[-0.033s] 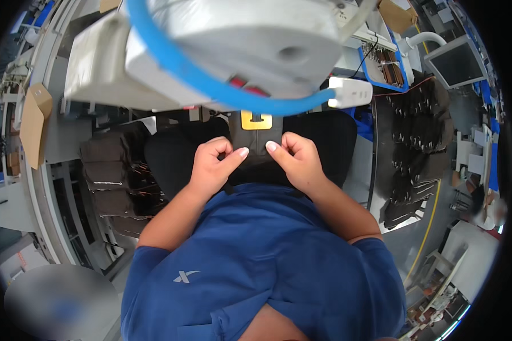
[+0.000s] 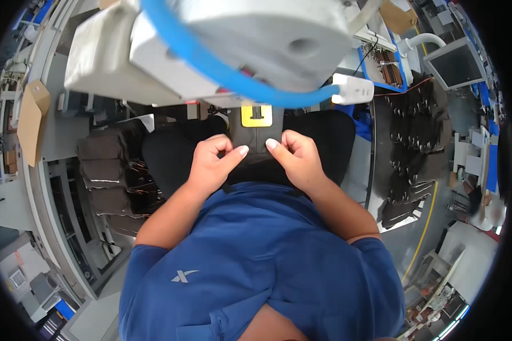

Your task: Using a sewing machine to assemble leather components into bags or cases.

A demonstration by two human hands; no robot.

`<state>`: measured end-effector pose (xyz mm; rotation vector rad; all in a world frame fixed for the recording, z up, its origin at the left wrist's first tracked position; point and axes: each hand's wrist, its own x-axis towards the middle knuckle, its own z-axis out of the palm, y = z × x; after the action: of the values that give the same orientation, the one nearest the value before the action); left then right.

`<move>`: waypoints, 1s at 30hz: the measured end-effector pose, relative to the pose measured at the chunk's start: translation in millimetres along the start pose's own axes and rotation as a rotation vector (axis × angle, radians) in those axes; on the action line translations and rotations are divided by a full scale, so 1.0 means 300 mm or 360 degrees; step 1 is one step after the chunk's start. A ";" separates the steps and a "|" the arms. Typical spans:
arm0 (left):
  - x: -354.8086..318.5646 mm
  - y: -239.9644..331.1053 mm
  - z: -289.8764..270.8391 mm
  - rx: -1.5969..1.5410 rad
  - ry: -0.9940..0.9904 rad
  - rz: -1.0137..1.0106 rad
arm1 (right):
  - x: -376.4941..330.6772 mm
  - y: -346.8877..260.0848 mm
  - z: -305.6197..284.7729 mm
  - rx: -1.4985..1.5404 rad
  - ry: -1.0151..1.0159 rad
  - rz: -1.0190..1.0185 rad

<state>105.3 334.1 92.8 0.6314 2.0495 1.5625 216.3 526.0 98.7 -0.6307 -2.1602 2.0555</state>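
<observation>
A dark grey fabric piece [image 2: 257, 145] with a seam down its middle lies in front of me, below the white machine head [image 2: 250, 34]. My left hand [image 2: 210, 165] grips its left side, thumb on top and fingers curled. On the opposite side, my right hand [image 2: 301, 161] pinches the fabric in the same way. Just beyond my thumbs, a yellow slotted plate [image 2: 257, 123] sits over the fabric's far part. The machine head hides what is farther back.
A thick blue hose [image 2: 279, 97] loops across the machine to a white connector [image 2: 354, 90]. Dark fabric pieces are stacked at the left [image 2: 103, 170] and right [image 2: 409, 153]. Beyond stand a blue-rimmed tray [image 2: 402, 87] of brown pieces and a monitor [image 2: 456, 62]. Cardboard [image 2: 33, 122] stands at far left.
The view has shifted slightly. A blurred round shape at the lower left is gone, and a bench area shows there. Both hands keep their hold on the fabric.
</observation>
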 end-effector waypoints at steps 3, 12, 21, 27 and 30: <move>-0.007 -0.013 0.004 -0.0075 0.0005 0.0009 | 0.002 -0.008 -0.004 -0.0085 -0.0002 -0.0001; -0.012 -0.006 0.003 -0.0233 -0.0091 0.0103 | 0.005 -0.021 -0.024 0.0040 -0.0060 0.0091; -0.004 -0.004 -0.035 -0.0046 -0.0234 0.0254 | 0.015 -0.036 -0.039 -0.0160 -0.0076 0.0125; 0.107 0.070 -0.072 0.0670 0.0168 0.1133 | 0.013 -0.025 -0.027 -0.0035 -0.0039 0.0097; 0.134 0.113 -0.068 0.1225 -0.0037 0.1178 | 0.014 -0.027 -0.031 -0.0034 -0.0054 0.0112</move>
<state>63.7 352.2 126.5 1.8362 2.5347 0.9856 214.0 536.1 106.5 -0.6890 -2.2123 2.0946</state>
